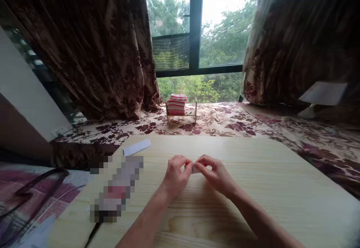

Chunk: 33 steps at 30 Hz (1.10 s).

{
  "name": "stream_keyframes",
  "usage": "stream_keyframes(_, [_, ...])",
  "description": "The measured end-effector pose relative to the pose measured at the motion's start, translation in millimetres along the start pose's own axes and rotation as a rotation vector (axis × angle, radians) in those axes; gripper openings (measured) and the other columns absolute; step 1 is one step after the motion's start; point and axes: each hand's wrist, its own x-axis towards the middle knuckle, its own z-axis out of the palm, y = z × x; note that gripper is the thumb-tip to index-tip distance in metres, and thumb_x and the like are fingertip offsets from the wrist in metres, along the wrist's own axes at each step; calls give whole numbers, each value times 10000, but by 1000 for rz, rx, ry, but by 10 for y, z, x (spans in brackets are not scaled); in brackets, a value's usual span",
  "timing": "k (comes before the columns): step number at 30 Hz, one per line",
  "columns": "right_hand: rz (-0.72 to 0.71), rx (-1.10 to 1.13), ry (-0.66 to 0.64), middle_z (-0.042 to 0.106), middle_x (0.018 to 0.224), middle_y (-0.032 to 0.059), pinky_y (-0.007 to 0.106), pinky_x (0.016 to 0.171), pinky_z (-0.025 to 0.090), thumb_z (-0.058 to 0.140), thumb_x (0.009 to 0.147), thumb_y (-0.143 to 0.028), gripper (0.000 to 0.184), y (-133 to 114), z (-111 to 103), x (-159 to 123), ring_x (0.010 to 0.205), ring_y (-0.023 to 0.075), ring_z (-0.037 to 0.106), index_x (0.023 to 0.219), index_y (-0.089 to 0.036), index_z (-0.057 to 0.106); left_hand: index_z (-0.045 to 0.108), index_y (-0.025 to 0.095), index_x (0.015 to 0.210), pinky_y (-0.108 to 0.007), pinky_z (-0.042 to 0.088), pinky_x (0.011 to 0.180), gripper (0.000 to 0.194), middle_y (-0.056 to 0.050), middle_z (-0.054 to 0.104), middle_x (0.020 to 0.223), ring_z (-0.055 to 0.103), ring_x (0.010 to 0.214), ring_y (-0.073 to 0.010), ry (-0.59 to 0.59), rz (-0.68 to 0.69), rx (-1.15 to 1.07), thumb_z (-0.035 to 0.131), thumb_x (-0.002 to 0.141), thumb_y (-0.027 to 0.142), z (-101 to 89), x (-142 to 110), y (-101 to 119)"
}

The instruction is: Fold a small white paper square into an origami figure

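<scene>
My left hand (177,171) and my right hand (212,171) meet over the middle of the wooden table (253,188). Between their pinched fingertips sits a small whitish piece (194,169), mostly covered by the fingers, so its kind cannot be made out. Thumbs and forefingers of both hands press on it from either side. Left of the hands, a flat white strip (137,147) with faint lines lies near the table's far left edge.
A pixelated object (118,188) with a dark cord rests on the table's left side. Beyond the table, a small wooden rack (181,115) holds folded red-and-white cloths (176,104) on the flowered window seat (225,122). At right stands a lamp (323,92).
</scene>
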Motion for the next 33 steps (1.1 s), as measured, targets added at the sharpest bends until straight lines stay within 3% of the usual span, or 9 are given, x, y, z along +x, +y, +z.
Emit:
stream_keyframes(7, [56,-28,9,549,621,15,253,567,353,499,802,-314,286,122,37,21,599,135,478,587,-152,595,560,166,572,-283,369,677,228,-30,570,647,516,717,-175,36,-73,15,514,791,209,0,-25,-31])
stream_keyframes(18, [144,28,48,504,595,5,260,555,343,505,789,-462,347,199,51,31,592,142,440,641,-153,562,587,153,611,-258,372,633,250,-19,580,667,526,692,-158,32,-206,-108,493,806,276,2,-39,-74])
stream_keyframes(27, [163,126,-79,386,568,-32,236,489,280,492,781,-547,407,130,70,-9,537,108,348,627,-171,488,589,151,633,-247,373,618,240,-15,574,682,508,681,-146,2,-263,-262,513,793,313,-33,-59,5])
stream_keyframes(33, [107,160,-126,318,580,-39,238,494,245,462,824,-534,426,152,58,-46,545,100,300,597,-175,442,614,131,610,-235,340,545,272,11,510,558,438,559,-112,-49,-327,-396,561,752,357,-29,-56,-20])
